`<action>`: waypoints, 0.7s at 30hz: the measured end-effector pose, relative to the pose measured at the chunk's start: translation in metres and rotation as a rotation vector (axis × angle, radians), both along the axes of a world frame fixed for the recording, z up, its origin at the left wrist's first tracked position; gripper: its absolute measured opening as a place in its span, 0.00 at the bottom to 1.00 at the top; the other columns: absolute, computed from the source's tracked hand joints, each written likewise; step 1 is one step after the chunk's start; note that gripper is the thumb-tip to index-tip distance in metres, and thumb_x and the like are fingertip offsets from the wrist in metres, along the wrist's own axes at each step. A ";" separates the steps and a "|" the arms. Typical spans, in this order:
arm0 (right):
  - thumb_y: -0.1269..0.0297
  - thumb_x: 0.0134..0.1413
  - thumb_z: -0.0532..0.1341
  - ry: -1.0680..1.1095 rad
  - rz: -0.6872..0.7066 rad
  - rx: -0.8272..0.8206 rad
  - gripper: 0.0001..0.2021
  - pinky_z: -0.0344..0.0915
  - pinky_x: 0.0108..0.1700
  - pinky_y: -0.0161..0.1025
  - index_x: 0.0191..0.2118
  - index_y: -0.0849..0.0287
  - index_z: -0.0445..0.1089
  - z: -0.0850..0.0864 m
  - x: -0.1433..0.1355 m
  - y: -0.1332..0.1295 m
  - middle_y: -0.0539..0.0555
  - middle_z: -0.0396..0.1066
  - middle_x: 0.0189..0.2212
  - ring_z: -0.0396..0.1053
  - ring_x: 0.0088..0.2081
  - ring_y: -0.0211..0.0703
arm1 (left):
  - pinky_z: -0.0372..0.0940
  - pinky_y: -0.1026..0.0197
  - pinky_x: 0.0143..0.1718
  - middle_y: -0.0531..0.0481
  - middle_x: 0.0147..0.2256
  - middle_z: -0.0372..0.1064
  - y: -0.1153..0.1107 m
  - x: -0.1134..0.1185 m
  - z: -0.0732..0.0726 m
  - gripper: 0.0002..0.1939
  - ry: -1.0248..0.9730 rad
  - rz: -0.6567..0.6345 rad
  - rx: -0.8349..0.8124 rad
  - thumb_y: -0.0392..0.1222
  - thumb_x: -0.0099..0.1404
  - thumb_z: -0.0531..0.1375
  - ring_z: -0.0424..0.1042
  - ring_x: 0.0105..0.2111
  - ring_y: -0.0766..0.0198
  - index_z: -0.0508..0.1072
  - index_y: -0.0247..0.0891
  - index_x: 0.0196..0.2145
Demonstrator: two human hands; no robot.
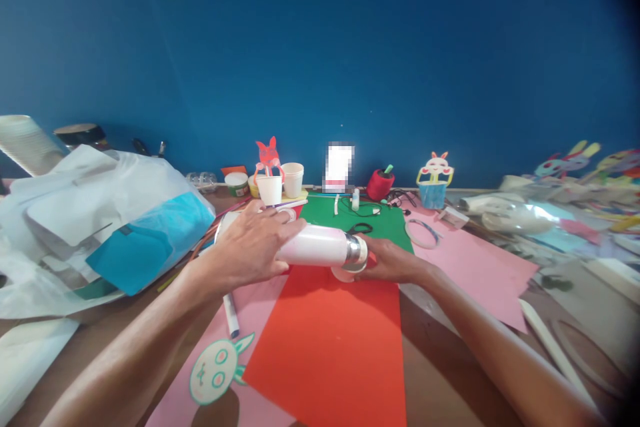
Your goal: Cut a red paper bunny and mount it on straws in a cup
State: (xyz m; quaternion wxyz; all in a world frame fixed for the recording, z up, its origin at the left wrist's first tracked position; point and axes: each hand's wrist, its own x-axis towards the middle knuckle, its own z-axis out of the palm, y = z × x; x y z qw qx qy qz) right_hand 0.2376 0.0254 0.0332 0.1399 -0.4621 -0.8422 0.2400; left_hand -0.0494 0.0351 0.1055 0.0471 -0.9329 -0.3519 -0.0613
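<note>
My left hand [260, 240] is wrapped over a white thermos flask [317, 245], which lies nearly level with its metal neck pointing right. Under the mouth of the flask is a small pale cup [345, 273], gripped at its right side by my right hand [387, 260]. Whether liquid runs between them I cannot tell. Below both hands lies a sheet of red paper [345, 347] on the table. A cut-out rabbit face [216, 371] with green outlines rests on pink paper near a white marker [231, 317].
A plastic bag [150, 193] with blue paper bulges at the left. At the back stand a white paper cup [270, 191] with a red figure, a blue cup [433, 195] with a rabbit, and a red yarn-like roll [381, 184]. Black scissors [363, 228] lie on green paper [395, 220].
</note>
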 end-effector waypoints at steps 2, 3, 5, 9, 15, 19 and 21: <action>0.52 0.41 0.63 0.007 0.001 -0.003 0.29 0.62 0.40 0.36 0.51 0.54 0.58 0.000 0.000 0.000 0.53 0.67 0.45 0.67 0.44 0.48 | 0.49 0.49 0.49 0.45 0.48 0.66 0.000 0.001 0.000 0.28 0.013 0.004 0.029 0.48 0.52 0.59 0.61 0.49 0.50 0.60 0.44 0.51; 0.52 0.41 0.63 0.012 0.002 -0.003 0.29 0.62 0.40 0.36 0.51 0.54 0.58 0.000 0.000 0.000 0.53 0.67 0.46 0.66 0.44 0.48 | 0.49 0.49 0.49 0.45 0.48 0.66 0.000 0.001 0.000 0.28 0.019 0.003 0.039 0.48 0.52 0.59 0.62 0.49 0.51 0.60 0.45 0.51; 0.52 0.41 0.63 0.019 0.003 -0.002 0.29 0.62 0.40 0.36 0.51 0.54 0.58 0.000 -0.001 0.000 0.53 0.67 0.46 0.66 0.45 0.48 | 0.49 0.49 0.49 0.45 0.47 0.66 0.000 0.002 0.000 0.28 0.023 -0.002 0.046 0.48 0.51 0.59 0.62 0.49 0.50 0.60 0.44 0.51; 0.51 0.40 0.63 0.017 -0.007 -0.011 0.30 0.63 0.40 0.36 0.51 0.54 0.58 -0.001 0.000 0.000 0.53 0.67 0.45 0.67 0.44 0.49 | 0.49 0.49 0.49 0.45 0.47 0.66 0.000 0.002 0.000 0.28 0.020 -0.004 0.054 0.48 0.51 0.60 0.62 0.49 0.51 0.61 0.44 0.50; 0.52 0.40 0.64 0.018 -0.002 -0.010 0.30 0.63 0.41 0.37 0.51 0.54 0.58 -0.001 0.000 0.000 0.54 0.67 0.46 0.66 0.45 0.49 | 0.49 0.50 0.49 0.44 0.48 0.66 0.001 0.002 -0.001 0.28 0.018 -0.006 0.066 0.49 0.51 0.59 0.62 0.49 0.50 0.60 0.44 0.51; 0.52 0.40 0.63 0.025 -0.003 -0.008 0.30 0.63 0.41 0.37 0.51 0.55 0.59 -0.001 0.000 0.000 0.55 0.67 0.46 0.66 0.45 0.50 | 0.49 0.50 0.49 0.45 0.47 0.66 0.001 0.001 -0.001 0.29 0.022 -0.004 0.059 0.49 0.51 0.59 0.62 0.49 0.51 0.60 0.44 0.51; 0.52 0.41 0.63 0.027 -0.004 -0.008 0.29 0.63 0.40 0.37 0.51 0.55 0.59 -0.001 0.000 0.000 0.55 0.67 0.46 0.66 0.44 0.50 | 0.49 0.50 0.49 0.44 0.48 0.66 0.001 0.001 0.000 0.29 0.028 -0.006 0.055 0.49 0.51 0.59 0.62 0.49 0.50 0.60 0.44 0.51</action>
